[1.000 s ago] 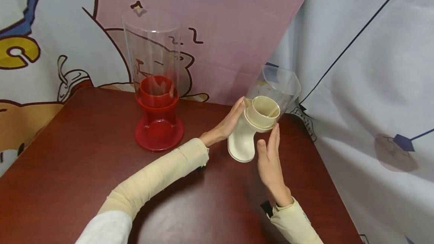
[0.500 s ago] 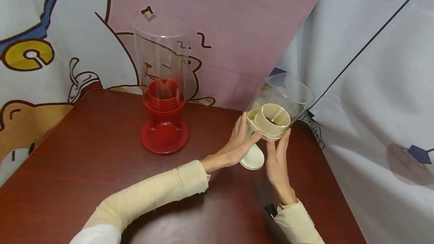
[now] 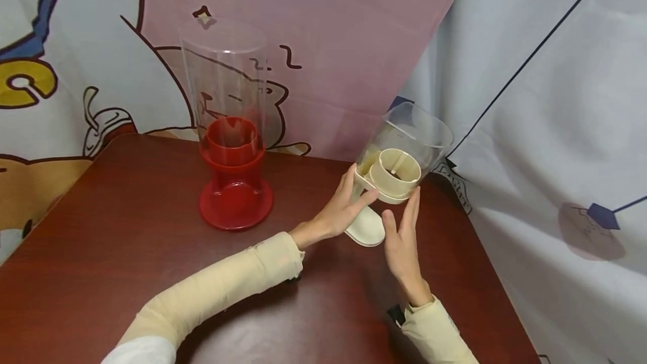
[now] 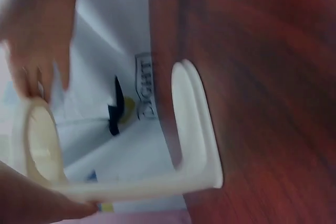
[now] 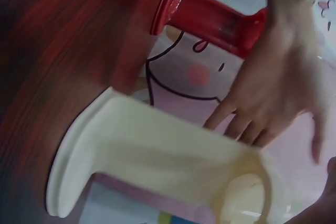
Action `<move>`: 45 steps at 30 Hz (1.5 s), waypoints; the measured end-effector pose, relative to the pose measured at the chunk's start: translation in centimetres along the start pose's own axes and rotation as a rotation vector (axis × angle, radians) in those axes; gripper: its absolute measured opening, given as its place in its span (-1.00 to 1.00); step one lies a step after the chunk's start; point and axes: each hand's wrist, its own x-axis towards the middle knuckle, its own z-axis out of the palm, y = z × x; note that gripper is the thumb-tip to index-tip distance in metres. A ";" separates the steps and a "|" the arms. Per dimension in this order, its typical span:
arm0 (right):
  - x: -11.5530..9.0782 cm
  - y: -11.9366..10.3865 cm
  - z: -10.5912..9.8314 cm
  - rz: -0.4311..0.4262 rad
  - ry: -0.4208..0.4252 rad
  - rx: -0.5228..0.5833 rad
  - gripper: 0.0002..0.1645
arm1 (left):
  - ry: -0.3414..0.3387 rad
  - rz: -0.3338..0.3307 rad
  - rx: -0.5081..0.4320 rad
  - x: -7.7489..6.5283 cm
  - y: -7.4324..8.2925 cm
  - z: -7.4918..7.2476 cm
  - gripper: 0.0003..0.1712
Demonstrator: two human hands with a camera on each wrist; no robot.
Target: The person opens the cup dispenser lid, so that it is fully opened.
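Reddish-brown tabletop beneath, cream holder tilted between left fingers and right fingers (straight, held apart).

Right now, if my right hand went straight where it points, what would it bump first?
Most likely the cream stand, just ahead of your right hand and perhaps touching it; the pictures leave the depth unclear.

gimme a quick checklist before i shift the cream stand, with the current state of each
1. Left hand gripping the cream stand: ok, thumb and fingers at its upper rim.
2. Right hand gripping too: not ok, fingers look straight, only the tips at the rim.
3. Base flat on the table: cannot tell.
4. Clear tube firmly seated: cannot tell.
5. Red stand out of the way: ok, it stands apart, to the left.
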 end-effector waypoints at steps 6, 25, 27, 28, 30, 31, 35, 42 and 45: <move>1.4 0.9 -0.1 -0.014 0.024 0.144 -0.11 | -0.030 -0.004 0.112 -2.5 1.8 1.4 0.26; 7.2 1.4 -1.8 -0.165 -0.074 0.408 0.11 | -0.042 0.117 0.047 4.0 -1.3 -3.1 0.51; 8.0 1.7 -1.8 -0.140 -0.086 0.405 0.25 | -0.092 0.117 0.050 5.0 -1.7 -3.2 0.51; 8.3 1.8 -1.8 -0.128 -0.085 0.397 0.30 | -0.104 0.114 0.053 5.3 -1.8 -3.0 0.49; 8.2 2.0 -1.8 -0.112 -0.075 0.377 0.36 | -0.111 0.107 0.047 5.4 -2.0 -2.5 0.42; 8.0 2.2 -1.6 -0.112 -0.067 0.365 0.37 | -0.103 0.103 0.039 5.2 -2.2 -2.3 0.38; 6.5 2.2 -1.1 -0.146 -0.027 0.378 0.32 | -0.065 0.124 0.018 3.5 -2.2 -1.7 0.29; 3.3 0.6 0.5 -0.234 0.016 0.400 0.24 | 0.004 0.184 -0.005 -0.8 -1.6 -1.8 0.28; 1.5 0.0 1.4 -0.279 0.020 0.420 0.23 | 0.056 0.230 -0.023 -3.5 -1.5 -1.6 0.29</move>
